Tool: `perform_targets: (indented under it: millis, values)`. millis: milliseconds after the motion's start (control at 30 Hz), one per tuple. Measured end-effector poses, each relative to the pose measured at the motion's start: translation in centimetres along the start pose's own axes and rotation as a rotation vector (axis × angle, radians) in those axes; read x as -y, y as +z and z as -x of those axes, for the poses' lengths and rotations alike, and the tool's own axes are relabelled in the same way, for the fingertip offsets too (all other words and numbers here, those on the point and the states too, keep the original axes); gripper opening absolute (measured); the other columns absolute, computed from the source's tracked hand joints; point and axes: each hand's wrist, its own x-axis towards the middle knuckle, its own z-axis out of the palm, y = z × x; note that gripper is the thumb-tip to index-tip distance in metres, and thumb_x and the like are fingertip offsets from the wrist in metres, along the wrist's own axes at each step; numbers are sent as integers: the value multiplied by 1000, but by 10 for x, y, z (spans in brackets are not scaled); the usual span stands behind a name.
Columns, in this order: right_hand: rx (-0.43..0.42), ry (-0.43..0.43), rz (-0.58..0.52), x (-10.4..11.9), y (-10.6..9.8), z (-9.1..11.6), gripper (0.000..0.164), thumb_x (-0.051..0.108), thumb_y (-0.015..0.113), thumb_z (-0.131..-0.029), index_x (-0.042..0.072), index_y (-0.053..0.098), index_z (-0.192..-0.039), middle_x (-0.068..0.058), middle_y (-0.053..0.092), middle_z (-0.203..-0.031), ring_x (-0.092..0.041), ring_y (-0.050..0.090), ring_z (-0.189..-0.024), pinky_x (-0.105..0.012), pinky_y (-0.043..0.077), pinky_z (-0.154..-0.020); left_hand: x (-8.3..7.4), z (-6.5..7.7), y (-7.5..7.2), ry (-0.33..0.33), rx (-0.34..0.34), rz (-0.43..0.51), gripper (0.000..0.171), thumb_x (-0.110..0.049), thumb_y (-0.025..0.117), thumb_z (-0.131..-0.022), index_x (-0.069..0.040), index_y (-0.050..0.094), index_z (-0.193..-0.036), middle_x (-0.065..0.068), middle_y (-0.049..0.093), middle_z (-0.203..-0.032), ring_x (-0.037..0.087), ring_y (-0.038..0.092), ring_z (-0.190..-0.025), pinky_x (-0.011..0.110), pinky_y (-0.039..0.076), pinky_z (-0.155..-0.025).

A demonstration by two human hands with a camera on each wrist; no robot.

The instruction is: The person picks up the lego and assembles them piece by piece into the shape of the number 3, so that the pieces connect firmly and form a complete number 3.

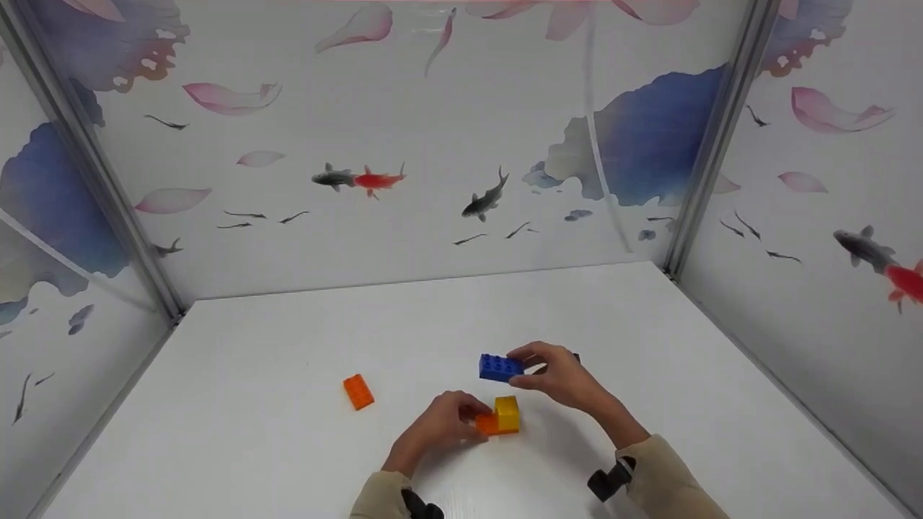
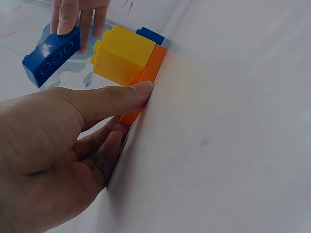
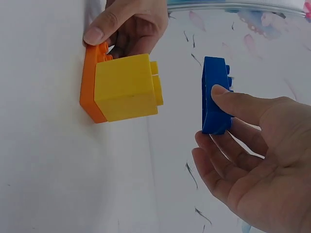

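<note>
My left hand point(image 1: 438, 422) pinches the end of an orange toy brick point(image 2: 154, 63) low on the white table. A tall yellow brick point(image 3: 125, 88) sits on the orange one's other end, studs up. Above and slightly behind them, my right hand point(image 1: 561, 376) holds a blue studded brick point(image 1: 497, 367) between thumb and fingers. The blue brick is apart from the yellow one, its hollow underside facing down. In the left wrist view, fingers point(image 2: 67, 19) of the right hand grip that brick's far end.
Another orange brick point(image 1: 358, 392) lies alone to the left on the table point(image 1: 252, 432). A second blue brick point(image 2: 150, 35) shows beyond the yellow one in the left wrist view. Printed panels point(image 1: 433, 130) with metal corner posts enclose the table's back and sides.
</note>
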Motion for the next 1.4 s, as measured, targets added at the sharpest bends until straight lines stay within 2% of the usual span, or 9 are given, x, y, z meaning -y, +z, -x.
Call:
perform_targets:
  millis: [233,367,567,933,1167,1400]
  values:
    - [68,-21,5,-3,2,7,38,27,76,-89,13,68,-123,-8,69,-120,-23,66,-107,-34,59,-92,-2,1,-2,14,-10,12,30,-11,81,-83,-14,74,-111,2,69,-107,19,61,-97,43,55,-98]
    - [113,-28,0,-8,4,8,37,26,77,-89,12,68,-122,-7,69,-119,-23,65,-107,-36,58,-93,-1,2,0,12,2,14,28,-11,81,-83,-14,74,-111,1,69,-105,19,60,-96,43,55,-98]
    - [155,-26,-11,-13,8,8,34,24,77,-88,14,70,-120,-6,69,-118,-22,64,-106,-39,57,-94,-1,3,0,9,-3,11,31,-10,81,-83,-7,71,-111,5,67,-103,21,60,-94,44,54,-97]
    - [175,-39,-15,-14,11,8,31,20,77,-88,13,71,-117,-7,69,-117,-25,65,-107,-44,56,-96,4,0,0,40,5,-15,29,-12,82,-83,-7,72,-110,3,67,-100,19,59,-92,42,54,-94]
    - [180,5,-19,-14,10,10,28,18,78,-88,16,71,-115,-6,68,-116,-25,65,-110,-35,59,-92,2,0,1,6,5,-25,28,-13,82,-83,-7,72,-108,3,65,-100,20,57,-93,44,53,-95]
    - [192,-4,-22,-15,10,8,28,18,78,-87,18,72,-114,-4,69,-115,-27,65,-112,-39,58,-94,0,2,0,-4,4,-18,28,-13,82,-83,-8,72,-109,3,66,-101,21,58,-93,45,54,-96]
